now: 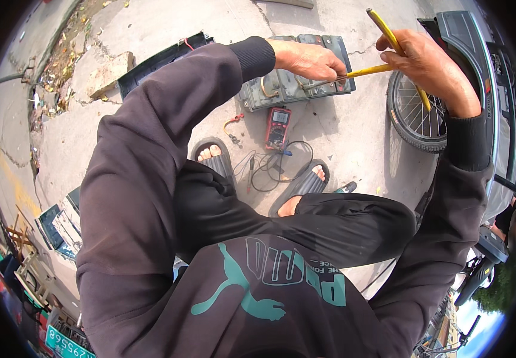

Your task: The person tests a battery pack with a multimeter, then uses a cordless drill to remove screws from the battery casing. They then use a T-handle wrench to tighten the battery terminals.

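Observation:
In front of me on the ground stand dark grey battery blocks (257, 95), side by side, with terminals and short leads on top. My left hand (309, 59) reaches over them, its fingers pinched low near a terminal; what they hold, if anything, is hidden. My right hand (434, 65) is closed around a yellow-handled tool (370, 71) like a screwdriver, whose thin metal shaft points left across the block tops, close to my left fingertips. A second yellow rod (384, 28) passes through the same hand, jutting out above and below it.
A red multimeter (277, 122) lies by the blocks, with black leads (261, 176) coiled between my sandalled feet. A red-and-yellow lead (232, 124) is left of it. A spoked wheel (410, 113) and vehicle panel (461, 42) stand right. A black tray-like cover (144, 68) lies left.

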`<state>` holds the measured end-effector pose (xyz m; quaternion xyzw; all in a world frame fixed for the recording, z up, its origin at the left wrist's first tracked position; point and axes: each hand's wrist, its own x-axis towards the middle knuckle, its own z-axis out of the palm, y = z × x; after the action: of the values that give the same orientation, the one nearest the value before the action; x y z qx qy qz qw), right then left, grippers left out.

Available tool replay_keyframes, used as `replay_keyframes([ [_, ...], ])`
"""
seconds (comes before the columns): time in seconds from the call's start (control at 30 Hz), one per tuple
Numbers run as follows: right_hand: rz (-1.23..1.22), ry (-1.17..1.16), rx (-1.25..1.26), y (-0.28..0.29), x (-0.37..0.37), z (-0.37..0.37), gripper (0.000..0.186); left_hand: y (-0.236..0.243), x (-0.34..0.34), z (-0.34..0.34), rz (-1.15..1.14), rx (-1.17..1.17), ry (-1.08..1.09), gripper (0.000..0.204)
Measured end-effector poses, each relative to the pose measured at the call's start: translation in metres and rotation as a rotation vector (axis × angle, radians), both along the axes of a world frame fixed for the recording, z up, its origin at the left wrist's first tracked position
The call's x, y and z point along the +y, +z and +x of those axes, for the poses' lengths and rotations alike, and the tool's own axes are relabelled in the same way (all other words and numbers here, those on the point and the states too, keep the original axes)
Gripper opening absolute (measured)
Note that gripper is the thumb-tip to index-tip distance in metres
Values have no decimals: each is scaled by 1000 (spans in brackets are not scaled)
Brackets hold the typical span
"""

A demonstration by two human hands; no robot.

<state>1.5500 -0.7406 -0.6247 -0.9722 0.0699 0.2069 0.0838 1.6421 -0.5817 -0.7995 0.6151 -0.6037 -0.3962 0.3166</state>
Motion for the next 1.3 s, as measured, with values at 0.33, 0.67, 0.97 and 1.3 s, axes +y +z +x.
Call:
replay_keyframes([
  [0.33, 814, -504, -1640, -115, 83, -10, 52, -28, -13, -9, -337, -193, 145, 24],
  [0.67, 1364, -460, -789, -117, 40, -66, 34, -21, -1, -5, -268, -124, -10, 25],
  [0.97, 1031, -772, -1123, -136, 93, -42, 28, -23, 2, -18, -315, -326, 306, 28],
  [1.3, 782, -619, -1056, -128, 68, -56, 20, -26, -4, -18, -385, -340, 197, 30],
])
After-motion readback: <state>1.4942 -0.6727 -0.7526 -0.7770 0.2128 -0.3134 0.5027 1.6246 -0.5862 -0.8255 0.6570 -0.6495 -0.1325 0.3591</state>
